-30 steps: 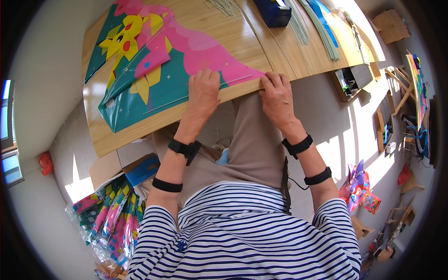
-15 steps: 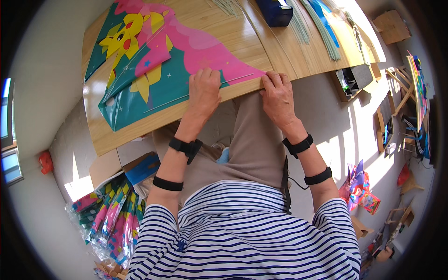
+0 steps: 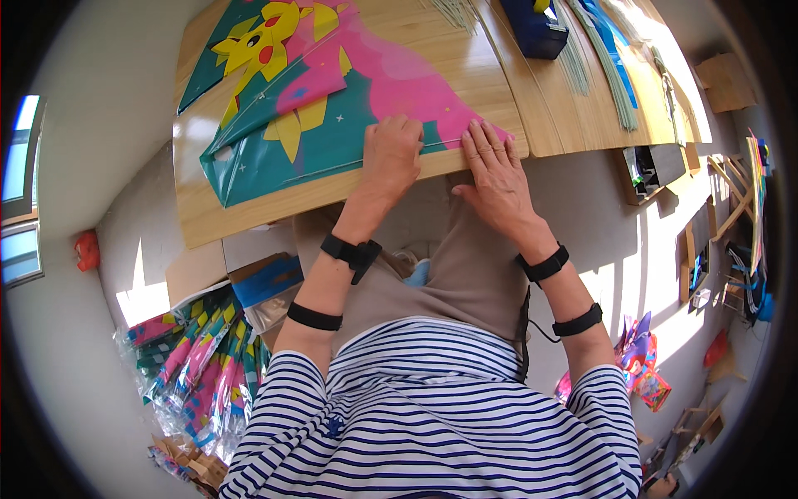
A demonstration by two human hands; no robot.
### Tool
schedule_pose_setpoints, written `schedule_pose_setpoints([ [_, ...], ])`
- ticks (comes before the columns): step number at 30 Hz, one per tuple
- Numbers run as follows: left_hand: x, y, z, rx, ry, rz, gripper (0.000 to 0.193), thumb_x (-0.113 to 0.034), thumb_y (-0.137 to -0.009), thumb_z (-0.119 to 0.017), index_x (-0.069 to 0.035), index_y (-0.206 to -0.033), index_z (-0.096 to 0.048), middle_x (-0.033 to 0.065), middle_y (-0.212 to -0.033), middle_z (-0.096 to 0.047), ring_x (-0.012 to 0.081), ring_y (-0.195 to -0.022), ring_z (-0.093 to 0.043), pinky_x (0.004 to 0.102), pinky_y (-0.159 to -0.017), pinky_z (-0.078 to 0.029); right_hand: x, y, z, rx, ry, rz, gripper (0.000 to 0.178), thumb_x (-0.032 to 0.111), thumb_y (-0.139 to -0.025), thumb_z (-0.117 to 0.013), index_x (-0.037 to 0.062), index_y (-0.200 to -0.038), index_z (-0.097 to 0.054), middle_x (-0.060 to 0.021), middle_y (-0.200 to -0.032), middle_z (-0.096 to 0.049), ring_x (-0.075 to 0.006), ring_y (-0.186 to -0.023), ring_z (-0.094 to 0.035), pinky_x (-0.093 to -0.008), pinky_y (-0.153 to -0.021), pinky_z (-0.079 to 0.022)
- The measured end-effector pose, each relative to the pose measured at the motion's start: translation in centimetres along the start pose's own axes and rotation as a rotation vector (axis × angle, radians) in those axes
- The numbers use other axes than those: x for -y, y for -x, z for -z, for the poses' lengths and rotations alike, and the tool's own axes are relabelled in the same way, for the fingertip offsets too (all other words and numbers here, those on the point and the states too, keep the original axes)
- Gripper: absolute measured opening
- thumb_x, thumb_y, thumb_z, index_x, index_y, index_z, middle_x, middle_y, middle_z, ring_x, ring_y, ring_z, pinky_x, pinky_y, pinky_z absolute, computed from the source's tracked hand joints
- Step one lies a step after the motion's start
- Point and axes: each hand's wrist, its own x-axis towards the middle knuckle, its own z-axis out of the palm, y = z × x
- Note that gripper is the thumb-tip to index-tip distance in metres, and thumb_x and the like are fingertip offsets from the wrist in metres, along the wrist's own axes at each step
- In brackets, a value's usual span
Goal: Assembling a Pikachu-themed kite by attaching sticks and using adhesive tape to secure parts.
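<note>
A thin green and pink kite [image 3: 399, 83] with a yellow cartoon figure lies on the wooden table [image 3: 195, 179], its left part folded over itself. Along the kite's near edge runs a thin pale rod [image 3: 320, 175], partly covered by my hands. My left hand [image 3: 391, 158] is closed, fingers curled down on that near edge; its fingertips are hidden. To its right, my right hand [image 3: 499, 179] lies flat over the pink corner, fingers stretched out and the thumb apart, beyond the table's front edge.
Bundles of pale green rods [image 3: 611, 91] and a dark blue box [image 3: 536, 29] lie on the adjoining tabletop at the far right. Bagged colourful kites [image 3: 195, 358] fill the lower left beside an open carton [image 3: 266, 287]. An open box [image 3: 644, 175] sits below the right table edge.
My right hand has gone from curled fingers at the corner to lying flat on it. My left hand stays curled at the near edge. The rod's right part no longer shows. The view has shifted.
</note>
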Motion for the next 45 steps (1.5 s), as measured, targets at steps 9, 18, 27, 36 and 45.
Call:
schedule_pose_setpoints([
  [9,5.8,3.6,4.7,-0.047,0.245,0.453,0.011,0.0,-0.078,-0.068,0.0,-0.088,-0.062,0.0147,-0.087,-0.065,0.032,-0.082,-0.065,0.0401,-0.072,-0.051,0.2,0.1,0.0,0.013,0.003,0.003,0.096,0.029,-0.072,-0.083,0.0014,-0.151,-0.036,-0.0146,-0.161,-0.03,-0.0311,-0.151,-0.024,-0.0515,-0.122,-0.018],
  [18,3.3,2.3,2.7,0.033,0.248,0.505,0.01,-0.006,-0.074,-0.062,-0.003,-0.084,-0.064,0.0159,-0.08,-0.067,0.0348,-0.078,-0.066,0.0428,-0.069,-0.051,0.2,0.2,0.0,-0.001,-0.01,0.013,0.097,0.026,-0.07,-0.084,0.0011,-0.151,-0.037,-0.0155,-0.161,-0.03,-0.0322,-0.151,-0.024,-0.0525,-0.122,-0.02],
  [27,3.0,1.6,2.1,0.038,0.118,0.528,0.009,-0.007,-0.074,-0.058,-0.005,-0.078,-0.066,0.0166,-0.077,-0.068,0.0377,-0.076,-0.066,0.045,-0.067,-0.051,0.2,0.3,0.0,-0.014,-0.019,0.017,0.097,0.024,-0.069,-0.085,0.0006,-0.15,-0.037,-0.0158,-0.159,-0.033,-0.0325,-0.15,-0.026,-0.0528,-0.122,-0.02],
  [36,4.0,1.7,2.2,0.052,0.177,0.495,0.01,-0.005,-0.074,-0.059,-0.002,-0.081,-0.066,0.0157,-0.073,-0.068,0.0318,-0.071,-0.067,0.0396,-0.066,-0.052,0.1,0.3,0.0,-0.01,-0.007,0.023,0.095,0.024,-0.07,-0.085,-0.0003,-0.15,-0.038,-0.0164,-0.159,-0.033,-0.0329,-0.149,-0.027,-0.0528,-0.122,-0.021],
  [45,4.8,3.4,3.8,0.031,0.184,0.408,0.015,0.002,-0.073,-0.06,-0.001,-0.088,-0.063,0.0166,-0.084,-0.066,0.0341,-0.079,-0.065,0.0422,-0.071,-0.051,0.1,0.3,-0.2,-0.01,0.004,0.019,0.095,0.025,-0.07,-0.085,-0.0002,-0.15,-0.038,-0.0167,-0.159,-0.033,-0.0331,-0.149,-0.027,-0.0526,-0.122,-0.02],
])
